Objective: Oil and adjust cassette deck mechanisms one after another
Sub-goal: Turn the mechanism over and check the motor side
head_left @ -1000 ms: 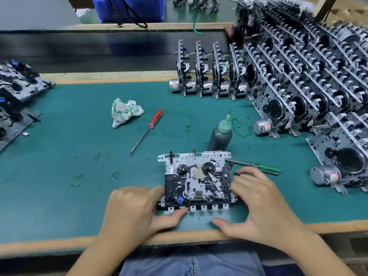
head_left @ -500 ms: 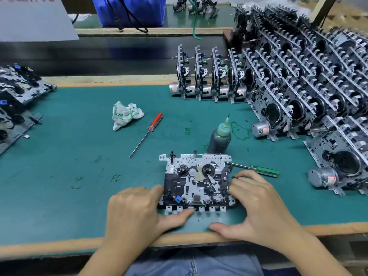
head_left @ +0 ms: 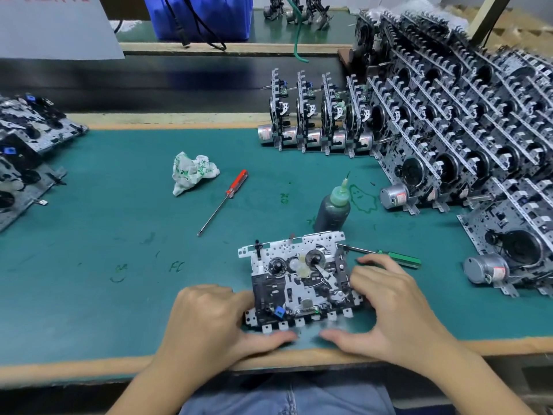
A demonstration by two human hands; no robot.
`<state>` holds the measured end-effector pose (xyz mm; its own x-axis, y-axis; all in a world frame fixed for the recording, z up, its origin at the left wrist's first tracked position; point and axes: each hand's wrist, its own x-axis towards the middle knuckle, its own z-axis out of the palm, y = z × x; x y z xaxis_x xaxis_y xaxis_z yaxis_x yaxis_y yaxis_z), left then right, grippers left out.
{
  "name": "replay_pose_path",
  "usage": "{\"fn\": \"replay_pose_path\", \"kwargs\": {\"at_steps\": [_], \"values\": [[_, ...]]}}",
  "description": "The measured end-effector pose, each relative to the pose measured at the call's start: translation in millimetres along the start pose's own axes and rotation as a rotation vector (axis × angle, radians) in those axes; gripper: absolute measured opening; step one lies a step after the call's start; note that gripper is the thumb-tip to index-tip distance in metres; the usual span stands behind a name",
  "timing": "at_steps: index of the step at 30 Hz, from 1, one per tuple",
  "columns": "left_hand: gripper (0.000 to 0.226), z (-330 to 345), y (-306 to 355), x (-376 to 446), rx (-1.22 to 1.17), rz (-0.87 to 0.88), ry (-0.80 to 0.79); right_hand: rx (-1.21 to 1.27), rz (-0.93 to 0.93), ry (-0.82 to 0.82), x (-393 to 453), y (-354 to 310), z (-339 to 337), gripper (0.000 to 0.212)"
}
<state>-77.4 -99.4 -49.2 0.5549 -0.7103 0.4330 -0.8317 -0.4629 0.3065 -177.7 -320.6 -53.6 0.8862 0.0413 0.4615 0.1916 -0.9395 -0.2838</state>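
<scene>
A cassette deck mechanism (head_left: 299, 280) lies flat on the green mat near the front edge, reels facing up. My left hand (head_left: 209, 322) grips its left side, fingers curled against the edge and thumb under the front tabs. My right hand (head_left: 389, 310) holds its right side, fingers on the right edge and thumb at the front. Just behind the mechanism stands a dark oil bottle (head_left: 333, 209) with a green nozzle. A green-handled screwdriver (head_left: 392, 257) lies behind my right fingers.
A red-handled screwdriver (head_left: 232, 191) and a crumpled rag (head_left: 191, 172) lie mid-mat. Several upright mechanisms (head_left: 311, 121) stand in a row at the back; a large leaning stack (head_left: 478, 139) fills the right. More mechanisms (head_left: 27, 154) lie at the left edge.
Both hands stay on the mechanism's sides. The thumbs have drawn closer together along its front edge. The view has shifted slightly.
</scene>
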Motion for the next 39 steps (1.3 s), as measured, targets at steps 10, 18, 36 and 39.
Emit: {"fn": "replay_pose_path", "kwargs": {"at_steps": [10, 18, 36, 39], "values": [[0.064, -22, 5, 8, -0.327, -0.154, 0.067, 0.508, 0.328, -0.130, 6, -18, -20, 0.069], [0.079, -25, 11, 18, -0.625, -0.602, 0.125, 0.791, 0.694, -0.186, 27, -40, -19, 0.070], [0.021, -39, 20, 42, -0.461, -0.123, 0.072, 0.778, 0.391, -0.090, 30, -29, -2, 0.033], [0.018, -32, 23, 47, -0.509, -0.111, 0.046, 0.851, 0.392, -0.108, 32, -26, -2, 0.035]]}}
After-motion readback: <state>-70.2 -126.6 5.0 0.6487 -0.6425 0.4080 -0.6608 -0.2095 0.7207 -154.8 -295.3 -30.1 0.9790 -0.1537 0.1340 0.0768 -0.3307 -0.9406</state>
